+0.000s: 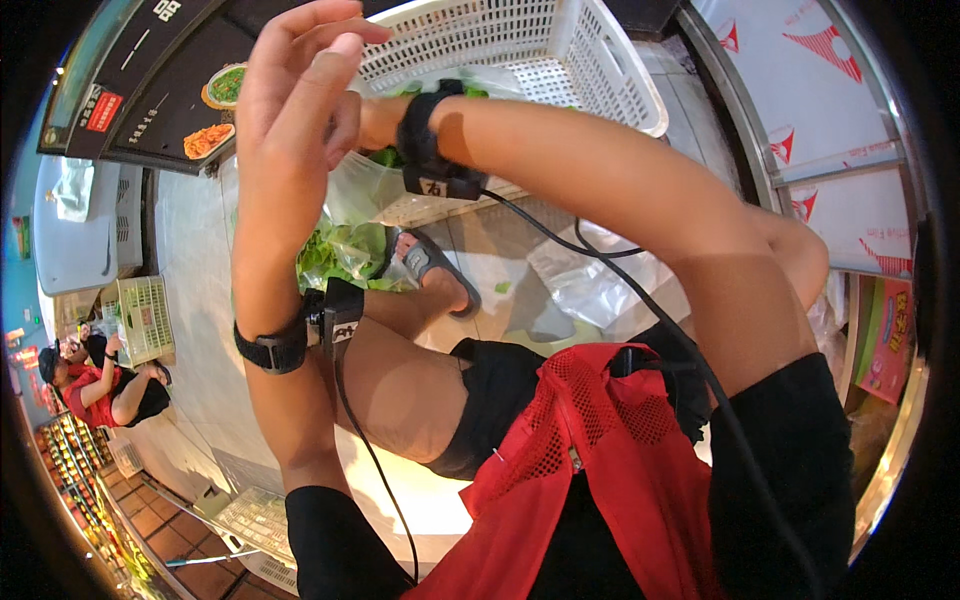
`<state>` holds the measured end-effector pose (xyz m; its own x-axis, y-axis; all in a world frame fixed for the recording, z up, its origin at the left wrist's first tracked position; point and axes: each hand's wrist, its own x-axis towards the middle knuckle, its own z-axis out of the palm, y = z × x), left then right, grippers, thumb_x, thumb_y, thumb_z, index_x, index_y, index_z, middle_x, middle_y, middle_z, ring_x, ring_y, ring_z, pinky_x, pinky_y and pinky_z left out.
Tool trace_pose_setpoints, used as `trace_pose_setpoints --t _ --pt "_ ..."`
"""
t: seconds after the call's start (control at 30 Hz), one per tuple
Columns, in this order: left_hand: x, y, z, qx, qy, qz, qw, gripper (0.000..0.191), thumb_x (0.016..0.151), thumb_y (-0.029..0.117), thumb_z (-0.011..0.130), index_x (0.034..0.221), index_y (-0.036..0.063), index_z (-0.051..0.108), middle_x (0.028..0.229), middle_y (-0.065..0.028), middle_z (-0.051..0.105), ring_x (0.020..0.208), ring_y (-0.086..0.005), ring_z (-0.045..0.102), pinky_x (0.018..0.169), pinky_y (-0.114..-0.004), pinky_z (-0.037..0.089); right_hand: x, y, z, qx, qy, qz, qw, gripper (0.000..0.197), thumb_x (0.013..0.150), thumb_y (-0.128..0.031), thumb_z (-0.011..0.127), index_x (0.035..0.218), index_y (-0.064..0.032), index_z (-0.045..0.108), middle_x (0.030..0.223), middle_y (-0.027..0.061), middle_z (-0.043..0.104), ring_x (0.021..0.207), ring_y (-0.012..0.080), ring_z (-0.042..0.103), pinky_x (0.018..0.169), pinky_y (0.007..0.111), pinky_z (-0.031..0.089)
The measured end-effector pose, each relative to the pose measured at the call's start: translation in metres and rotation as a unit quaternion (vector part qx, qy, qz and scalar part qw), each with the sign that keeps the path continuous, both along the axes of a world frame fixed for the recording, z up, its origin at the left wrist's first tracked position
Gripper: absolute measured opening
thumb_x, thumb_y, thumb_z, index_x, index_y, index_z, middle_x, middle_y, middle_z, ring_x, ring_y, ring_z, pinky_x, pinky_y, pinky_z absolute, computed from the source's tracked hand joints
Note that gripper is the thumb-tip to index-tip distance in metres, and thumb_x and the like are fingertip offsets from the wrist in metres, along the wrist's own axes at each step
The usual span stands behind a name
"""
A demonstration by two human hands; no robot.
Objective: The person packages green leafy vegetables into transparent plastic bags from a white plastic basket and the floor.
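Observation:
My left hand [296, 97] is raised at the upper left, in front of the near end of a white plastic crate [626, 67]. Its fingers bend loosely to the right, and I see nothing held between them. My right forearm reaches across the crate, and my right hand [381, 124] is mostly hidden behind the left one. Clear plastic bags [360, 187] and green leaves [388, 156] lie beside and below the right wrist. More leafy greens [337, 247] in clear plastic rest on the floor by my sandalled foot [431, 262]. Both wrists wear black straps with cabled devices.
Clear plastic sheeting [577, 262] lies on the tiled floor. A dark panel with food pictures [176, 105] stands at upper left, film-covered panels [832, 90] at right. A person in a red vest [90, 394] crouches at far left by a pale crate [146, 319]. Another crate [259, 517] sits lower left.

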<state>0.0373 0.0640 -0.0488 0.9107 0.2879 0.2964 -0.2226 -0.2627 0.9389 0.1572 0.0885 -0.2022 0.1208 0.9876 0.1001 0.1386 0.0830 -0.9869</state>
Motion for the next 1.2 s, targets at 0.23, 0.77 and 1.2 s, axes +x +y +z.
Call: trace_pose_setpoints --t 0.23,0.77,1.2 --pt "-0.01 0.005 0.01 -0.021 -0.021 0.014 0.999 0.037 0.098 0.017 0.042 0.129 -0.0015 0.047 0.121 -0.018 0.06 0.046 -0.0024 0.029 0.043 -0.017 0.022 -0.011 0.011 -0.027 0.058 -0.039 -0.035 0.997 0.034 0.077 -0.023 0.072 0.104 -0.002 0.069 0.1 0.0126 0.069 0.095 0.0207 0.063 0.083 0.033 0.048" --pt "-0.009 0.017 0.001 -0.146 -0.02 0.048 0.988 0.022 0.097 0.022 0.051 0.11 0.0048 0.052 0.094 -0.0078 0.064 0.043 -0.0068 0.037 0.039 -0.02 0.028 0.074 -0.177 0.027 -0.112 -0.035 -0.114 0.987 0.037 0.09 -0.022 0.061 0.122 -0.0058 0.062 0.104 0.0091 0.068 0.088 0.0131 0.066 0.075 0.027 0.051" --pt "-0.021 0.059 -0.021 -0.033 -0.024 0.046 0.998 0.031 0.099 0.005 0.047 0.129 -0.0015 0.05 0.122 -0.0091 0.06 0.055 -0.0013 0.038 0.047 -0.016 0.027 0.088 -0.18 -0.006 0.098 0.07 -0.305 0.945 0.02 0.087 0.001 0.063 0.107 -0.0013 0.066 0.092 0.0067 0.07 0.086 0.0139 0.068 0.076 0.024 0.054"
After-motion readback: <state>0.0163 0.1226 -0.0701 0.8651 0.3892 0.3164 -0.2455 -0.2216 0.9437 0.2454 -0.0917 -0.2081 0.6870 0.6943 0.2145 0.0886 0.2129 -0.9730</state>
